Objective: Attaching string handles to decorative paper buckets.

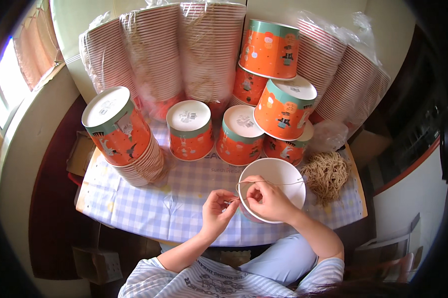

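A paper bucket [287, 192] with a white inside stands mouth up near the table's front edge, right of centre. A thin tan cord [287, 184] runs across its mouth from the right rim to my hands. My left hand [215, 212] pinches the cord at the bucket's left rim, its fingertips closed. Over the mouth, my right hand [272, 201] is closed in a pinch on the same cord, and a loop of it arches above the fingers. Exactly how the cord passes through the rim is hidden by the fingers.
Upturned orange-and-green paper buckets [189, 136] stand behind, some piled at the right. A nested stack [122, 131] leans at the left. Tall plastic-wrapped bucket stacks [211, 54] line the back. A heap of tan cords [326, 176] lies right, on a checked tablecloth [149, 211].
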A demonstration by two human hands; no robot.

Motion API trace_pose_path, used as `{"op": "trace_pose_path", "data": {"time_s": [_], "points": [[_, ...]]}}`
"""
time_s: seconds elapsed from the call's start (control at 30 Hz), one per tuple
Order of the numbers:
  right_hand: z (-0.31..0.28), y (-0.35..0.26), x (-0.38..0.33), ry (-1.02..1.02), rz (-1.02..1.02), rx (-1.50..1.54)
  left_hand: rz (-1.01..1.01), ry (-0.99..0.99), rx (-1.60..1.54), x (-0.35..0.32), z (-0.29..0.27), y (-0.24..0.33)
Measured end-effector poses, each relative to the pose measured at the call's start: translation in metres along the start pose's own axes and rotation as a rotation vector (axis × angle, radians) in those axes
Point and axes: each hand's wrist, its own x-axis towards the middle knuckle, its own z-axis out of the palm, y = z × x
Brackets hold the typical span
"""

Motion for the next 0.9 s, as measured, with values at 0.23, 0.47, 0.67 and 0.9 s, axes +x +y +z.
{"op": "trace_pose_path", "data": {"time_s": [0.23,0.47,0.67,0.9], "points": [[-0.002,0.003,0.000,0.094,0.002,0.052,-0.199,0.033,-0.238,0.005,-0.002,0.007],[-0.002,0.008,0.002,0.201,-0.106,0.335,-0.247,-0.128,-0.486,0.014,-0.011,0.020],[-0.010,-0.001,-0.001,0.146,-0.082,0.677,-0.261,-0.222,-0.379,0.027,-0.014,0.035],[-0.017,-0.006,-0.004,0.048,-0.075,0.848,-0.188,-0.432,0.015,0.036,-0.008,0.047]]}}
